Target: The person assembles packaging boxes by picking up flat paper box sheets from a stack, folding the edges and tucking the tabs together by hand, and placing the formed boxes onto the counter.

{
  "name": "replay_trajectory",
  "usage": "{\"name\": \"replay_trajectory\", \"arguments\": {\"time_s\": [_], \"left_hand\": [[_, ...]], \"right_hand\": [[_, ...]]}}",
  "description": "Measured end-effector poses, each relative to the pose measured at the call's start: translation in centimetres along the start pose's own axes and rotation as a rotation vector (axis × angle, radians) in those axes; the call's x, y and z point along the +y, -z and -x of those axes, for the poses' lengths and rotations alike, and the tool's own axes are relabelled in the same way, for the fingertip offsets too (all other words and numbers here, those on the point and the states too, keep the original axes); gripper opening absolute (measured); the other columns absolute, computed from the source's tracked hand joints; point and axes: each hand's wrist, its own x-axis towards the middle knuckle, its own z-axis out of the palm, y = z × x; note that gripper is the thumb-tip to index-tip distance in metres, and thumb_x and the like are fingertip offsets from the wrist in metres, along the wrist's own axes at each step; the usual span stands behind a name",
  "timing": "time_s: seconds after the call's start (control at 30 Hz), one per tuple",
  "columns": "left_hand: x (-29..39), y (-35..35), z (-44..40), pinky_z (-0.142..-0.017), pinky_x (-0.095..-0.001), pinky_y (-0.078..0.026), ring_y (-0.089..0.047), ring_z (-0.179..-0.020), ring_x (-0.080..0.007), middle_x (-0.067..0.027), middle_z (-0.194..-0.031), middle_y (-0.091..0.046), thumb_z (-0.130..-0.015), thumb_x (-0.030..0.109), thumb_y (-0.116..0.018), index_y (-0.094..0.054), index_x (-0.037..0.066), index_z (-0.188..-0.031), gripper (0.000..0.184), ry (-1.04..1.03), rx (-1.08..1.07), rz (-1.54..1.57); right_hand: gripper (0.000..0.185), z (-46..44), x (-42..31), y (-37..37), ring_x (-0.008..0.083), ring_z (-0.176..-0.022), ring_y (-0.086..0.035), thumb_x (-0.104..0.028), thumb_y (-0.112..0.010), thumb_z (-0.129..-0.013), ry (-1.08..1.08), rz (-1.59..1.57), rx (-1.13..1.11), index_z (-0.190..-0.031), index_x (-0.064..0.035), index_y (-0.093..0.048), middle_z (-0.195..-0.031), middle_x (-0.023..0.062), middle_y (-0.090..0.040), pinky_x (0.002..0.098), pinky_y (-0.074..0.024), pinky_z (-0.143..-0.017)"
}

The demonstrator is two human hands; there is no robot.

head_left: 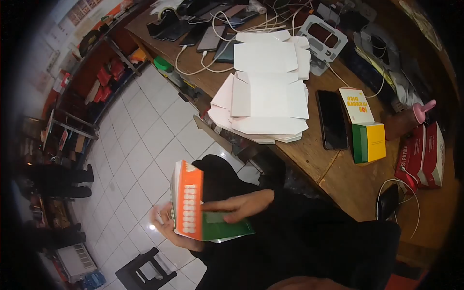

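A partly folded orange and green carton point(190, 205) is held up over my lap, its orange panel with rows of white shapes facing me. My left hand point(166, 227) grips it from the left and below, fingers curled behind the orange panel and slightly blurred. From the right, my right hand point(246, 205) holds the carton's green part, thumb lying on the green surface and other fingers reaching in behind the orange panel. On the table's near side lies a stack of flat white carton blanks point(270, 96).
The wooden table point(309, 164) holds a black phone point(332, 121), a yellow and green folded box point(369, 140), red boxes point(420, 157) and a grey plastic frame point(321, 38). Cables and several phones lie at the back. A black stool point(146, 271) stands on the tiled floor point(130, 159).
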Motion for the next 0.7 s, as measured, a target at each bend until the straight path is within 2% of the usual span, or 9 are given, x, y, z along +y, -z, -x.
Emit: {"name": "replay_trajectory", "arguments": {"time_s": [0.1, 0.13, 0.2, 0.23, 0.3, 0.5, 0.53, 0.6, 0.7], "left_hand": [[-2.4, 3.9, -0.4, -0.075, -0.0324, -0.044, -0.054, -0.076, -0.0204, -0.0135, -0.080, -0.052, -0.080, 0.016, -0.034, -0.044, -0.001, -0.082, 0.020, 0.122, -0.537, 0.024], [-1.7, 1.7, 1.2, -0.075, -0.0343, -0.044, -0.054, -0.077, -0.0211, -0.0137, -0.080, -0.052, -0.084, 0.022, -0.034, -0.045, -0.003, -0.082, 0.027, 0.245, -0.412, -0.005], [0.2, -1.2, 3.1, -0.087, -0.0385, -0.040, -0.050, -0.102, -0.0275, -0.0203, -0.112, -0.050, -0.088, 0.044, -0.035, -0.046, -0.005, -0.110, 0.055, 0.474, -0.581, 0.111], [-1.2, -1.2, 3.2, -0.087, -0.0377, -0.042, -0.047, -0.108, -0.0291, -0.0185, -0.124, -0.042, -0.087, 0.044, -0.036, -0.027, 0.001, -0.132, 0.063, 0.390, -0.764, 0.111], [-1.1, -1.7, 3.5, -0.086, -0.0367, -0.042, -0.043, -0.113, -0.0287, -0.0189, -0.134, -0.031, -0.084, 0.053, -0.039, -0.017, 0.002, -0.135, 0.075, 0.396, -0.899, -0.022], [-1.8, -1.6, 2.2, -0.077, -0.0331, -0.047, -0.051, -0.102, -0.0265, -0.0206, -0.130, -0.036, -0.082, 0.056, -0.041, -0.017, 0.004, -0.135, 0.078, 0.510, -1.044, -0.113], [-2.1, -1.3, 1.7, -0.077, -0.0321, -0.046, -0.051, -0.102, -0.0250, -0.0199, -0.127, -0.040, -0.085, 0.053, -0.039, -0.023, 0.003, -0.134, 0.072, 0.488, -1.049, -0.165], [-2.5, -0.7, 0.6, -0.079, -0.0313, -0.045, -0.051, -0.102, -0.0236, -0.0188, -0.124, -0.043, -0.087, 0.049, -0.037, -0.029, 0.003, -0.131, 0.064, 0.478, -1.057, -0.231], [-3.0, 0.0, -0.2, -0.080, -0.0319, -0.044, -0.051, -0.104, -0.0229, -0.0166, -0.120, -0.048, -0.089, 0.045, -0.036, -0.036, 0.002, -0.127, 0.057, 0.484, -1.000, -0.287]], "right_hand": [[0.076, 1.1, 1.8, 0.5, 0.0196, -0.123, -0.029, -0.033, -0.060, -0.079, -0.005, -0.188, -0.054, -0.136, -0.0062, -0.017, -0.133, 0.0114, -0.030, 0.0331, -0.0268, -0.100], [0.078, 2.0, 2.2, 0.7, 0.0205, -0.126, -0.025, -0.035, -0.061, -0.077, -0.041, -0.280, -0.024, -0.136, -0.0093, -0.017, -0.134, 0.0124, -0.030, 0.0339, -0.0278, -0.100], [0.077, 5.1, 3.2, 0.9, 0.0216, -0.125, -0.028, -0.035, -0.061, -0.076, -0.050, -0.500, 0.205, -0.135, -0.0075, -0.021, -0.133, 0.0129, -0.031, 0.0344, -0.0295, -0.099], [0.076, 6.8, 2.7, 0.8, 0.0228, -0.124, -0.029, -0.036, -0.061, -0.077, 0.062, -0.544, 0.322, -0.135, -0.0072, -0.021, -0.133, 0.0134, -0.031, 0.0352, -0.0299, -0.099], [0.074, 10.5, 1.0, 0.2, 0.0251, -0.123, -0.031, -0.036, -0.060, -0.078, 0.359, -0.539, 0.599, -0.135, -0.0068, -0.022, -0.133, 0.0143, -0.031, 0.0367, -0.0306, -0.098], [0.070, 22.1, -6.8, -5.7, 0.0320, -0.118, -0.036, -0.036, -0.058, -0.081, 1.040, 0.427, 1.714, -0.133, -0.0053, -0.024, -0.133, 0.0171, -0.030, 0.0413, -0.0330, -0.097], [0.073, 23.2, -8.1, -6.5, 0.0328, -0.117, -0.037, -0.038, -0.059, -0.079, 0.625, 0.786, 2.141, -0.134, -0.0050, -0.023, -0.133, 0.0170, -0.029, 0.0401, -0.0330, -0.096], [0.079, 24.2, -9.7, -7.5, 0.0342, -0.113, -0.038, -0.040, -0.061, -0.076, -0.476, 1.997, 2.287, -0.134, -0.0029, -0.022, -0.127, 0.0210, -0.034, 0.0398, -0.0334, -0.093], [0.090, 27.2, -7.5, -5.3, 0.0404, -0.108, -0.038, -0.045, -0.067, -0.068, -0.874, 1.676, 1.991, -0.136, -0.0087, -0.019, -0.114, 0.0269, -0.037, 0.0431, -0.0344, -0.090]]}}
